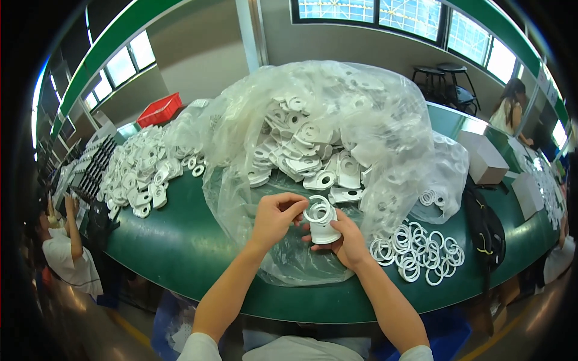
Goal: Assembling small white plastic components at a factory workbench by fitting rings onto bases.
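- White part [326,234]: long axis near-to-far, ring [309,214] over its far end.
- Right grip [348,243] clasps its right side.
- Left grip [279,216] at its left; cannot tell whether holding.

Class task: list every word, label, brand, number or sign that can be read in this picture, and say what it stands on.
No text can be read anywhere.
White part in the right hand, white ring by the left hand: no legible marking.
Clear plastic bag, loose rings: none legible.
Red crate, pale box: any marks too small or blurred.
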A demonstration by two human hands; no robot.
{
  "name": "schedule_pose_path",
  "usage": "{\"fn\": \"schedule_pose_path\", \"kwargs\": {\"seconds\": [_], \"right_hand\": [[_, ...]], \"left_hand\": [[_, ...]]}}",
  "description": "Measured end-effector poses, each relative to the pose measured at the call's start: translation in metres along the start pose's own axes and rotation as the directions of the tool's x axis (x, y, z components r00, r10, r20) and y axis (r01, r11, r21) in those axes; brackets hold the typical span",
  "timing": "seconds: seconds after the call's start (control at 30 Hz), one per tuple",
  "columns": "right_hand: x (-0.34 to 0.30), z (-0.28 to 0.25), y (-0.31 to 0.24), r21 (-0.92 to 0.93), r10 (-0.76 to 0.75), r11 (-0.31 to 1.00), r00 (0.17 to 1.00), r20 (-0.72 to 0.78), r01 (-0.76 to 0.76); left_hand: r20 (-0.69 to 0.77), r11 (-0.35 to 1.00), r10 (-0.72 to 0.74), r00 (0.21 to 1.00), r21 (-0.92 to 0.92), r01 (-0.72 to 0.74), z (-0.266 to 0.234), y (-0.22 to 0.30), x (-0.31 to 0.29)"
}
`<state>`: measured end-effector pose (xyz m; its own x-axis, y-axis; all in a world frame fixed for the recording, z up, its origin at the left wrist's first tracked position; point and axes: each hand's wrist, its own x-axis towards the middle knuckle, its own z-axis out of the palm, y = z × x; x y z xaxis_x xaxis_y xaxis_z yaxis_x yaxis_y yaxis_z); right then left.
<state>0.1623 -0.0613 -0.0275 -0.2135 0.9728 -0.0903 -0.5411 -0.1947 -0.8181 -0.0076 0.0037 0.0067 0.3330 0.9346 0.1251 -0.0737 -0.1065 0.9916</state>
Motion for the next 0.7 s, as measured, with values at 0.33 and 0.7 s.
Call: {"fn": "schedule_pose_path", "kwargs": {"seconds": [0.33, 0.7], "right_hand": [[-0.0008, 0.0047, -0.0016, -0.069, 0.024, 0.997, 0.999, 0.038, -0.021], [-0.0029, 0.0033, 0.0038, -0.157, -0.017, 0.987, 0.997, 0.080, 0.030]], "left_hand": [[0.037, 0.875, 0.278, 0.960, 0.403, -0.269, -0.0034, -0.0085, -0.0079], [0.048, 0.825, 0.361, 0.931, 0.448, -0.343, 0.0033, -0.0110, -0.0098]]}}
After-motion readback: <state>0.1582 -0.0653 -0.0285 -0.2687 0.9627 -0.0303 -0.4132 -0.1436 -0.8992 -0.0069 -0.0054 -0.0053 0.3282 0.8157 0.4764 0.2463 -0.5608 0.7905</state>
